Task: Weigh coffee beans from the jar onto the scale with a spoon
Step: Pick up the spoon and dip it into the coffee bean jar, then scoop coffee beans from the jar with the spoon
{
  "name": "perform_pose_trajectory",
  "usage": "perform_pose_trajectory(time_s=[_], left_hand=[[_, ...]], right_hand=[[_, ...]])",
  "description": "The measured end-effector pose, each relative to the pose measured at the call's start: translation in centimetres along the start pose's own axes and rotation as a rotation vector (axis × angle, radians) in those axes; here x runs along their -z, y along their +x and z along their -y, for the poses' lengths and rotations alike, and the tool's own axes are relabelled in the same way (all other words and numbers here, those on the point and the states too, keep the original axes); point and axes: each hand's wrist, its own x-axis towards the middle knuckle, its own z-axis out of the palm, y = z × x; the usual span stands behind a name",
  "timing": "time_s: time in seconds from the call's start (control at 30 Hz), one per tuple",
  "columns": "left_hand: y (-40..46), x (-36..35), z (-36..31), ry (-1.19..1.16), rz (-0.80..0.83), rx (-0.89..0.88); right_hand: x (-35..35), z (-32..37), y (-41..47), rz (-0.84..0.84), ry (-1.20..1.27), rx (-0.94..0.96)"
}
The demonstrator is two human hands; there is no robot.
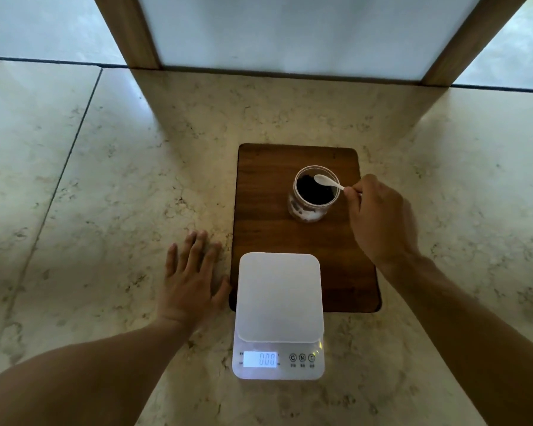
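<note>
A clear open jar with dark coffee beans inside stands on a dark wooden board. My right hand pinches the handle of a small white spoon, whose bowl hovers over the jar's mouth. The spoon bowl looks empty. A white digital scale sits nearer to me, half on the board's front edge, its bare platform white and its lit display reading 000. My left hand lies flat on the counter, fingers spread, just left of the scale.
The marble counter stretches wide to the left and right. Behind the board stand a frosted panel and two wooden posts.
</note>
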Motion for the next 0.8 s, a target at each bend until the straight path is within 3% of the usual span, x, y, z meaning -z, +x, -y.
perform_pose_trajectory(time_s=[0.33, 0.8], left_hand=[[0.3, -0.4, 0.2, -0.015, 0.008, 0.018], [-0.1, -0.4, 0.1, -0.006, 0.029, 0.013]], right_hand=[[-0.8, 1.0, 2.2, 0.120, -0.181, 0.094], [-1.2, 0.6, 4.2, 0.287, -0.027, -0.183]])
